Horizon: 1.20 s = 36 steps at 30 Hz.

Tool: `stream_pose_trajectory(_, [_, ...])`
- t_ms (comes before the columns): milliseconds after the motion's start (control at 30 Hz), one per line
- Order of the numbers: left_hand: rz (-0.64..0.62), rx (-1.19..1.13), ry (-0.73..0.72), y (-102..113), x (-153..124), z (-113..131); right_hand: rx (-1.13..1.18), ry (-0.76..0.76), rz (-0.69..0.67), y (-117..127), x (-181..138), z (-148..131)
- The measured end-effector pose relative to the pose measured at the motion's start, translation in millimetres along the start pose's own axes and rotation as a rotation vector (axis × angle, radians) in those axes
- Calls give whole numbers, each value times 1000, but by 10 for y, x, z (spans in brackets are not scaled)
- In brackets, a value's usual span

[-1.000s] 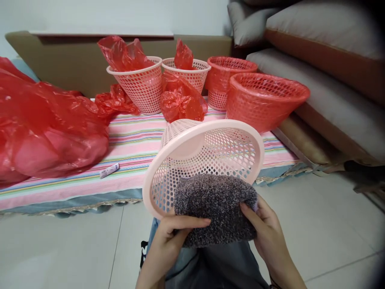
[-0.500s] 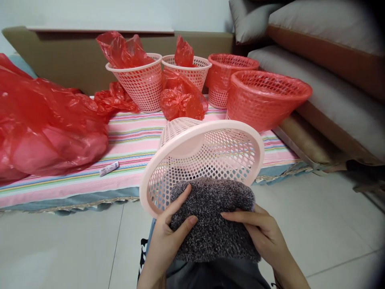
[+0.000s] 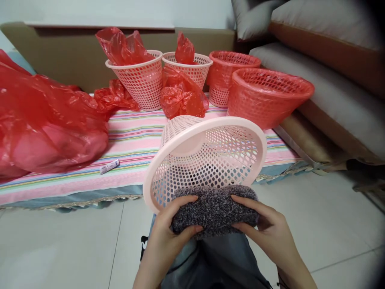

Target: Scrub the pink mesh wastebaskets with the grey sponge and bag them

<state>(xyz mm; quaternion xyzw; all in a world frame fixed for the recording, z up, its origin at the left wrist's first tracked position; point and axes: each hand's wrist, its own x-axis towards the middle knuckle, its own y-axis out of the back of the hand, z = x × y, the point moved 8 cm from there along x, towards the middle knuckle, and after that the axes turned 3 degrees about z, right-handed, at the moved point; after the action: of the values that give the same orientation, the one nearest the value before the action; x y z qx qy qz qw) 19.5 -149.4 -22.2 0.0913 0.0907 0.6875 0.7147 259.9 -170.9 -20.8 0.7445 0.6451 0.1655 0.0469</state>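
Note:
A dark grey, speckled fluffy cloth [image 3: 215, 210], folded into a thick bundle, is held above the lap. My left hand [image 3: 168, 233] grips its left end, thumb below and index finger on top. On the right end, my right hand [image 3: 267, 228] pinches it the same way. Just beyond the cloth, a pale pink perforated plastic basket [image 3: 207, 150] lies tipped on its side, its mouth turned toward me. The cloth overlaps the basket's near rim in view.
Two pink baskets [image 3: 136, 82] holding red plastic bags stand on a striped cloth [image 3: 132, 132]. Two more baskets [image 3: 267, 100] are covered in red plastic. A big red bag [image 3: 51, 124] lies left, near a small white packet [image 3: 109, 166]. Cushions [image 3: 331, 92] are piled right.
The grey cloth has been folded from a taller, flatter shape into a narrower bundle. Both hands now grip its ends, with the fingers shifted along the top edge.

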Motion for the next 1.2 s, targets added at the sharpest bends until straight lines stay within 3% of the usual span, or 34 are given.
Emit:
stream_pose_trajectory(133, [111,19,-58,72,9,0,-68,66,58,86,23,-77])
stream_pose_trajectory(300, [111,214,-238,78,-21,151,-211,153,93,91,41,-158])
stream_pose_trajectory(500, [208,368,-408,160,-87,311,-409,314,173,143,75,-293])
stream_pose_trajectory(567, [191,320,-432,160,-109,345,-384,354,138,157,74,-321])
stream_pose_trajectory(633, [115,203,-451,117,-139,374,-223,347,-2,106,56,-302])
stream_pose_trajectory(700, [13,41,-450,43,-172,386,12,271,-96,65,24,-244])
stream_pose_trajectory(767, [-19,-69,-412,-4,-185,366,205,122,-53,77,11,-130])
stream_pose_trajectory(867, [104,-60,-318,14,-154,291,394,-100,-13,9,-15,36])
stream_pose_trajectory(1000, [223,-52,-169,33,-87,184,476,-375,-192,-250,-128,225])
stream_pose_trajectory(1100, [241,-154,-25,-5,-64,61,470,-543,-94,-248,-223,460])
stream_pose_trajectory(1200, [121,-381,104,-192,-59,-51,532,-573,89,-175,-243,644])
